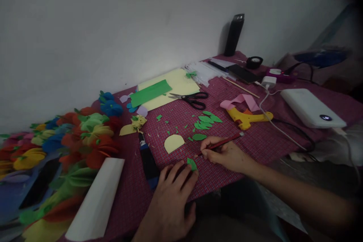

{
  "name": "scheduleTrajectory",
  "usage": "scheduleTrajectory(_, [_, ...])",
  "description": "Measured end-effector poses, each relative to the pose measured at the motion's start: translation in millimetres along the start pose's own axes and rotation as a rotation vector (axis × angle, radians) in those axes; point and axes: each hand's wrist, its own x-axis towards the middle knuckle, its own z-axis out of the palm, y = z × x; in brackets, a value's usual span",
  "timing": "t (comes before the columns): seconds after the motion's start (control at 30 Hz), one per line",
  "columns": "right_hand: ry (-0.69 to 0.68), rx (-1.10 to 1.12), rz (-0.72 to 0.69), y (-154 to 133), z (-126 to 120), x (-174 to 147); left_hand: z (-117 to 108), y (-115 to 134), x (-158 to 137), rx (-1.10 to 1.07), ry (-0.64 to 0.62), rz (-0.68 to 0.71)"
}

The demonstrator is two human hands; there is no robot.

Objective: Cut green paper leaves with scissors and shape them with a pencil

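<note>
A red pencil [225,141] is pinched in my right hand [222,155], its lower end pointing down at the checked cloth. My left hand [177,189] lies with fingers spread at the table's front edge, fingertips on a small green leaf-shaped piece [192,164]. Just beyond the right hand is another green leaf [199,137], and a pile of cut green leaves [205,121] lies farther back. Between the hands and the scissors [190,99] rests a pale yellow rounded piece [174,143]. The scissors lie with blades apart, partly over pale yellow sheets [170,83] and near a green strip [151,93].
Colourful flowers [96,136] crowd the left side, beside a white rolled sheet [98,200]. A yellow glue gun [246,118], pink strip [241,102], cables and a white power bank [312,107] lie to the right. A black bottle [234,34] stands by the wall.
</note>
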Motion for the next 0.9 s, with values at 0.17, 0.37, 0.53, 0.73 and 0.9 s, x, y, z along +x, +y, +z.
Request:
scheduleTrajectory(0.17, [-0.016,-0.153,-0.110,0.5,3.9,1.1,2.1,0.2,0.5,0.006,0.014,-0.010])
scheduleTrajectory(0.37, [-0.072,-0.308,-0.133,1.7,5.0,0.1,2.1,0.5,-0.3,-0.011,0.027,-0.008])
scheduleTrajectory(0.53, [-0.090,-0.354,-0.118,2.7,4.0,0.4,-0.5,1.6,1.4,-0.016,0.031,-0.010])
scheduleTrajectory(0.73, [-0.127,-0.380,-0.088,2.7,2.2,-0.2,0.6,0.8,2.5,-0.014,0.019,-0.012])
scheduleTrajectory(0.9, [-0.139,-0.376,-0.096,-2.4,2.5,0.2,1.5,0.6,1.8,-0.004,0.015,-0.002])
